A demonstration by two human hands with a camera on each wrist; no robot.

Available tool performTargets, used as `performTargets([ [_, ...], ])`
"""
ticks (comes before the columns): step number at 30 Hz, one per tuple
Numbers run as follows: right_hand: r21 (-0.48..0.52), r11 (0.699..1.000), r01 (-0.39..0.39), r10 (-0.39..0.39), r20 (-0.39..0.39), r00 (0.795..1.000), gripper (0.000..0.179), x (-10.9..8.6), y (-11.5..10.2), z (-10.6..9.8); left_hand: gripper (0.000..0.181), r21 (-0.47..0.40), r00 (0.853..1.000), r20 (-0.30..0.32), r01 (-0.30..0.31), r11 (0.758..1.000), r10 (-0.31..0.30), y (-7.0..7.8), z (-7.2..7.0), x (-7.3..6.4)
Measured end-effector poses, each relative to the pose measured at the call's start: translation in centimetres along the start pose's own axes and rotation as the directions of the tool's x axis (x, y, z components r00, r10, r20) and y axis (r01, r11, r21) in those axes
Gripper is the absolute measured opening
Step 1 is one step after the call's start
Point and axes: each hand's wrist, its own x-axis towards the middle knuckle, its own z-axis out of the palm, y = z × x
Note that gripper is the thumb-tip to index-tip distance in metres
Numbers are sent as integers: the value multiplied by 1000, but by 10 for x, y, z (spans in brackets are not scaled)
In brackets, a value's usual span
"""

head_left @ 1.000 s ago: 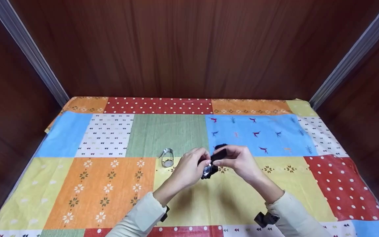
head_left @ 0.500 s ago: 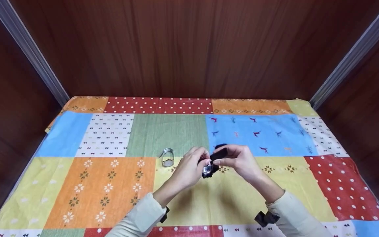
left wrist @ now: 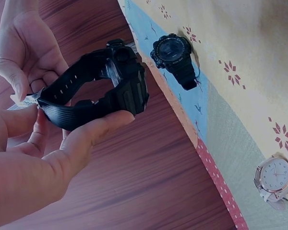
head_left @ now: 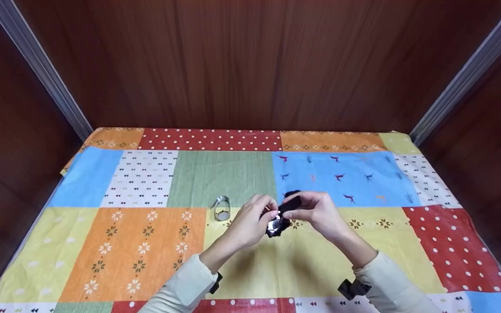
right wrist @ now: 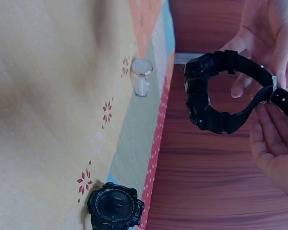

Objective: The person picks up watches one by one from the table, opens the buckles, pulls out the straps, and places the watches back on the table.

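Note:
A black wristwatch (head_left: 275,224) is held up between both hands, its strap bent into a loop with the tail through the buckle (right wrist: 274,84). My left hand (head_left: 252,219) grips it near the buckle, the thumb stretched along the strap in the left wrist view. With thumb and fingers, my right hand (head_left: 315,213) pinches the strap's dark free end (right wrist: 284,101). Beyond the hands a second black wristwatch (left wrist: 172,51) lies on the cloth; in the head view the right hand covers most of it. Left of the hands sits a pale metal wristwatch (head_left: 222,215).
A patchwork-patterned tablecloth (head_left: 146,256) covers the table. Brown wood-grain panels (head_left: 250,65) rise behind it and at both sides, with grey metal strips (head_left: 41,69) in the corners. Small black devices (head_left: 353,289) are strapped under the sleeves.
The held watch has tilted slightly, and its face now catches a brighter glint. Both hands stay nearly in place, and the two watches on the cloth have not moved.

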Motion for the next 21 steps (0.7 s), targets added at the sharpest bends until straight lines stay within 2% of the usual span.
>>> performTargets([
  [7,-5,1000,-12,11,-14,1000,33,0,0,0,9,17,1000,23,2,1000,-3,1,-1,0],
  [13,-17,1000,-4,3,-11,1000,31,-1,-1,1,5,19,1000,27,-1,1000,1,1,0,1],
  [21,-19,1000,-12,12,-8,1000,31,-2,-1,1,4,-14,999,29,40,999,-40,0,0,0],
])
